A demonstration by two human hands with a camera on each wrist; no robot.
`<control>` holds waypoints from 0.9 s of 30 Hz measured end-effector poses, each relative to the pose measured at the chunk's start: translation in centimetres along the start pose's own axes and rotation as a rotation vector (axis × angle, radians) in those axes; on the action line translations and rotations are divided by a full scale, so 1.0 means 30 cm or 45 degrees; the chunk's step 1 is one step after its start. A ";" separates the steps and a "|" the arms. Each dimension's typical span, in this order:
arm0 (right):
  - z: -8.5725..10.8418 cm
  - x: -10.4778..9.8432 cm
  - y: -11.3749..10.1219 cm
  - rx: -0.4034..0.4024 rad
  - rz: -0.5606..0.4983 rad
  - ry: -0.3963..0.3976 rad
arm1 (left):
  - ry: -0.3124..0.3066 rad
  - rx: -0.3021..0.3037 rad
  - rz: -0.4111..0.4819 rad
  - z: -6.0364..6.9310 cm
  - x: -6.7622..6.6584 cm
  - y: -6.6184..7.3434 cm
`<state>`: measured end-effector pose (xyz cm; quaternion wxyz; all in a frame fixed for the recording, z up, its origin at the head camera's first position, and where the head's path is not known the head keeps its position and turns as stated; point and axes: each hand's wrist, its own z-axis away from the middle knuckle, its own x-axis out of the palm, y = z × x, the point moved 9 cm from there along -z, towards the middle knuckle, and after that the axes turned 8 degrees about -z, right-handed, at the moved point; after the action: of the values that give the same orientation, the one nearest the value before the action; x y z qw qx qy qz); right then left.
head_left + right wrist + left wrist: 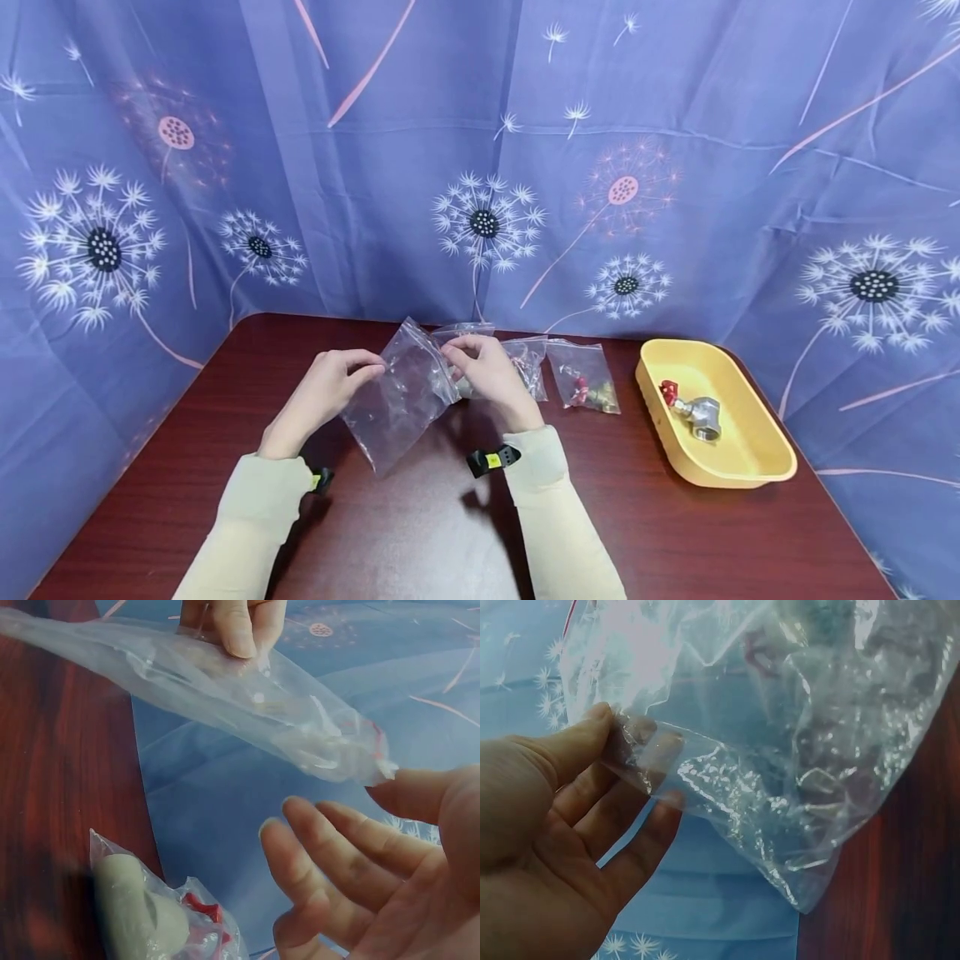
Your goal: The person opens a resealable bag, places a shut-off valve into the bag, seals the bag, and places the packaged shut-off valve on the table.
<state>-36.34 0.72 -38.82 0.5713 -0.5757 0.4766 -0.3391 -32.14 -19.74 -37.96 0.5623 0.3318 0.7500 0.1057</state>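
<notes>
A clear zip bag hangs tilted between both hands above the table, and no object shows plainly inside. My left hand pinches its left side between thumb and fingers; the left wrist view shows the film passing over the fingers. At the zip edge is my right hand. In the right wrist view its thumb touches the bag's corner, while the other fingers spread apart below. Behind the right hand lies a bag with a pale grey fitting and a red part.
Two more clear bags lie along the table's back: one partly behind the right hand, another with red and brass-coloured parts. At right, a yellow tray holds a metal valve with a red handle. A dandelion-patterned curtain hangs behind.
</notes>
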 end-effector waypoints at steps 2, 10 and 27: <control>0.010 -0.004 0.004 0.016 -0.011 -0.002 | 0.006 0.009 0.006 -0.005 0.007 0.011; 0.036 -0.001 0.012 0.027 -0.043 -0.105 | 0.023 0.016 0.025 -0.017 0.021 0.048; 0.087 -0.085 0.006 0.012 -0.037 0.150 | 0.265 -0.150 -0.146 -0.030 0.057 0.234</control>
<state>-34.74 4.00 -38.91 0.5399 -0.5590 0.4995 -0.3829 -30.54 -13.19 -35.24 0.5050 0.2419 0.8147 0.1510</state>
